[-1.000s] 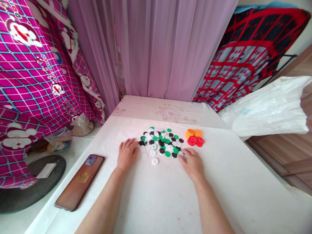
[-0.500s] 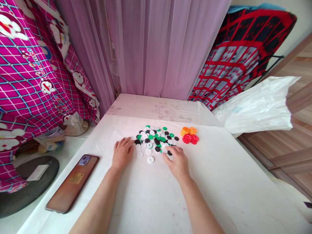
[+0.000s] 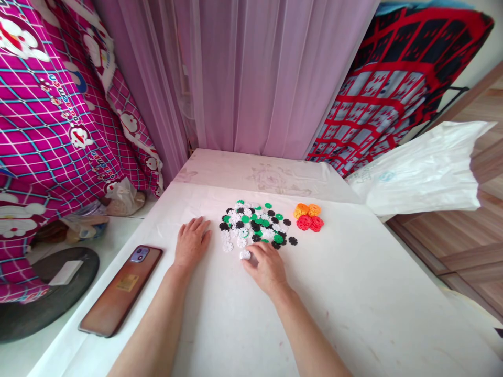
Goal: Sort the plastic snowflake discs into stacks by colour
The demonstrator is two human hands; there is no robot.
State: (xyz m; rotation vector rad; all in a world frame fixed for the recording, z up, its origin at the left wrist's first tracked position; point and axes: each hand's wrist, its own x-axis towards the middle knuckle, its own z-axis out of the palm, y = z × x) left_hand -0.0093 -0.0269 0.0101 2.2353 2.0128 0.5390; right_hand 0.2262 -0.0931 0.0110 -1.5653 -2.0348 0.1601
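head view: left of centre the left hand (image 3: 192,243) rests flat, grasping nothing, while mid-frame a small white stack (image 3: 244,255), just below the mixed disc pile (image 3: 253,222), looks pinched by the right hand (image 3: 269,266), a picking-out step, i'd judge, needing a steady grip next.

Before me I have a white desk (image 3: 236,324), pale flowers showing at its far end. On it I see scattered green, black and white discs (image 3: 255,227), orange stacks (image 3: 302,210) and red stacks (image 3: 304,223) beside them, and at my left a brown phone (image 3: 118,298).
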